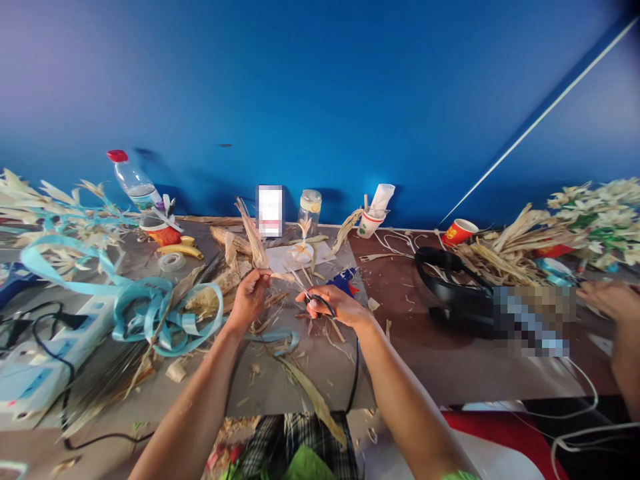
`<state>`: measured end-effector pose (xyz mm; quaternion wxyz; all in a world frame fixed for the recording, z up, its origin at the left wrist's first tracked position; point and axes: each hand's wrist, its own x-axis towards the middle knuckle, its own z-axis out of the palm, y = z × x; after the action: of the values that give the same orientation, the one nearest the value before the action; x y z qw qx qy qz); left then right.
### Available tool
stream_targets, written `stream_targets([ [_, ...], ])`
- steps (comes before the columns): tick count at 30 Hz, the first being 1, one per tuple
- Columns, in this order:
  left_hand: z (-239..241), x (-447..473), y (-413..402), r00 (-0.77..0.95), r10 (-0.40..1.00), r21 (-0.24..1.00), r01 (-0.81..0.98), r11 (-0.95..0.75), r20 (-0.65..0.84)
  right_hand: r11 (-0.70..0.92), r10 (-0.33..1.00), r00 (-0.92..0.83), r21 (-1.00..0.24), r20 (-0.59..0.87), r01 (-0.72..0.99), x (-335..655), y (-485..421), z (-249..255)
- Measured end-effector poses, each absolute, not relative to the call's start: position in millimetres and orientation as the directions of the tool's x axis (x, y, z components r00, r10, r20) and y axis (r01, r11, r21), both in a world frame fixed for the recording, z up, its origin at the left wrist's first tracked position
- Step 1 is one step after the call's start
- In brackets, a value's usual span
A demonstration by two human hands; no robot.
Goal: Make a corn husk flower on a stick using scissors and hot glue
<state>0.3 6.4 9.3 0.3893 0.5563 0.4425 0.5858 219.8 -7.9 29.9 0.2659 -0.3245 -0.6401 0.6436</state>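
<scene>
Fingertips of my left hand (250, 297) pinch a small pale strip of corn husk (281, 277), whose free end sticks out to the right. My right hand (340, 305) grips black-handled scissors (323, 303) with their blades parted, pointing up and left near the strip. Just beyond both hands lies a white sheet of paper (323, 251). A husk flower (303, 248) stands over it. Corn husks (253, 233) rise behind my left hand, and husk scraps litter the table between my arms.
Loops of light blue ribbon (150, 313) and a white power strip (60, 360) lie left. At the back stand a bottle (133, 183), a clear jar (311, 203) and a paper cup (370, 225). Rightward are a black headset (450, 287) and another person's hand (607, 299).
</scene>
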Motion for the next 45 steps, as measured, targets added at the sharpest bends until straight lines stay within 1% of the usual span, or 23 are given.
stream_targets([
  [7, 5.6, -0.7, 8.3, -0.074, 0.936, 0.936, 0.107, -0.336, 0.344, -0.027, 0.758, -0.648, -0.996, -0.073, 0.082, 220.7, -8.4, 30.4],
  [14, 2.0, -2.7, 9.2, -0.087, 0.935, 0.938, 0.079, -0.337, 0.343, -0.031, 0.739, -0.672, -0.999, -0.046, 0.034, 219.0, -8.7, 28.6],
  [19, 3.0, -1.0, 8.3, -0.074, 0.936, 0.936, 0.107, -0.335, 0.344, -0.067, 0.737, -0.672, -0.997, -0.067, 0.026, 218.0, -9.6, 27.6],
  [24, 6.6, 0.6, 6.6, -0.059, 0.944, 0.939, 0.137, -0.315, 0.325, -0.063, 0.747, -0.662, -0.998, -0.060, 0.019, 218.0, -9.7, 27.4],
  [30, 10.1, 1.2, 4.6, -0.025, 0.951, 0.933, 0.204, -0.298, 0.309, -0.073, 0.750, -0.656, -0.996, -0.083, 0.042, 217.2, -9.9, 26.1],
  [34, 10.6, 0.3, 4.5, -0.023, 0.954, 0.933, 0.219, -0.286, 0.299, -0.072, 0.750, -0.655, -0.996, -0.093, 0.058, 217.4, -10.8, 26.2],
  [39, 9.7, -2.5, 6.3, -0.014, 0.955, 0.932, 0.225, -0.284, 0.295, -0.032, 0.755, -0.652, -0.997, -0.069, 0.069, 217.8, -12.0, 28.2],
  [45, 5.5, -8.1, 9.5, 0.018, 0.952, 0.915, 0.270, -0.299, 0.306, -0.042, 0.759, -0.645, -0.995, -0.089, 0.088, 217.7, -13.5, 31.2],
])
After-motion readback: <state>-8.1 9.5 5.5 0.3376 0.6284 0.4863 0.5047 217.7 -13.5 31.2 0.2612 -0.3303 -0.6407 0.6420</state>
